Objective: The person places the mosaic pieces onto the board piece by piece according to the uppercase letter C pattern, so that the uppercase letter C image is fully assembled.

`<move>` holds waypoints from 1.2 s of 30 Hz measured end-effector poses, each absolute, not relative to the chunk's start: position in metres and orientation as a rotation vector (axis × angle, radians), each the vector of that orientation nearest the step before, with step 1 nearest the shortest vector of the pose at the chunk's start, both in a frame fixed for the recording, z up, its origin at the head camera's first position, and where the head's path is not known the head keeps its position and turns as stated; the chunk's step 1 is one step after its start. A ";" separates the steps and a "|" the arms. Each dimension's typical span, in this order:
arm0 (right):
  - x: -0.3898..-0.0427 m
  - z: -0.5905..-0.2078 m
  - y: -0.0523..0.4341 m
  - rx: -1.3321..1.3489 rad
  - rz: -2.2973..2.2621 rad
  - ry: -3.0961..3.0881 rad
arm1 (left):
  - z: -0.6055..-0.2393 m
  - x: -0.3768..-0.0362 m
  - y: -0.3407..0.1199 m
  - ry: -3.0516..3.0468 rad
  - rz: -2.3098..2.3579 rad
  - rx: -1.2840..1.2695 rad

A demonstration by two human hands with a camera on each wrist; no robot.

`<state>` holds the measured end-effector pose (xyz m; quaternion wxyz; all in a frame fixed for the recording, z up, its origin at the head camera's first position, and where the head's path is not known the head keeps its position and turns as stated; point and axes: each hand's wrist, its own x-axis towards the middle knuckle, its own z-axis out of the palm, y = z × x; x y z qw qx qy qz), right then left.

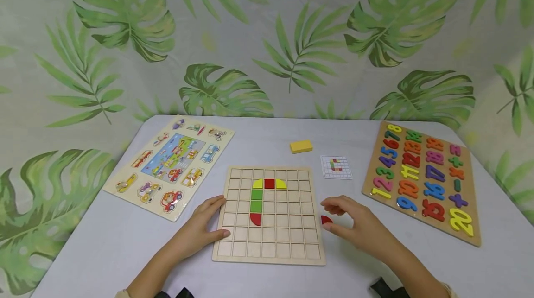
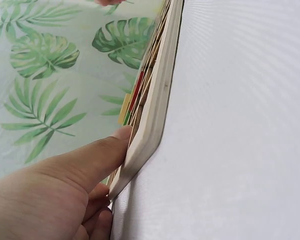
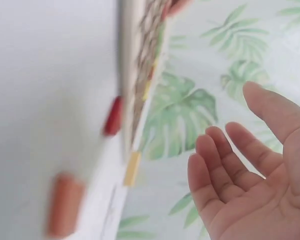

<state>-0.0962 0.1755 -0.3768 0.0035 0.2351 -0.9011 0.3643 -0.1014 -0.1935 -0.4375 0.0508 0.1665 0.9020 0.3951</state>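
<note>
A wooden grid board [image 1: 292, 237] lies flat at the table's middle. In it sit two yellow quarter pieces, a red square [image 1: 269, 183], two green squares [image 1: 256, 199] and a red quarter piece [image 1: 255, 218]. My left hand [image 1: 217, 218] rests on the board's left edge, with the thumb [image 2: 117, 142] lying on top of the rim [image 2: 157, 110]. My right hand [image 1: 333, 214] hovers just right of the board, fingers relaxed [image 3: 215, 155] and holding nothing. A loose red piece [image 1: 327, 219] lies on the table under its fingertips, seen blurred as the red piece [image 3: 112, 117] in the right wrist view.
A vehicle peg puzzle [image 1: 167, 163] lies at the left and a number puzzle [image 1: 421, 180] at the right. A yellow block [image 1: 301, 146] and a small pattern card [image 1: 336, 167] sit behind the board. A leaf-print backdrop closes off the far side.
</note>
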 end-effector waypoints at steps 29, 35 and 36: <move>-0.076 -0.415 0.241 0.367 0.978 -3.184 | -0.437 -0.101 -0.194 2.763 1.188 0.521; -0.077 -0.407 0.236 0.449 1.016 -3.056 | -0.437 -0.101 -0.193 2.758 1.191 0.521; -0.077 -0.405 0.234 0.482 1.020 -3.031 | -0.437 -0.101 -0.193 2.760 1.188 0.520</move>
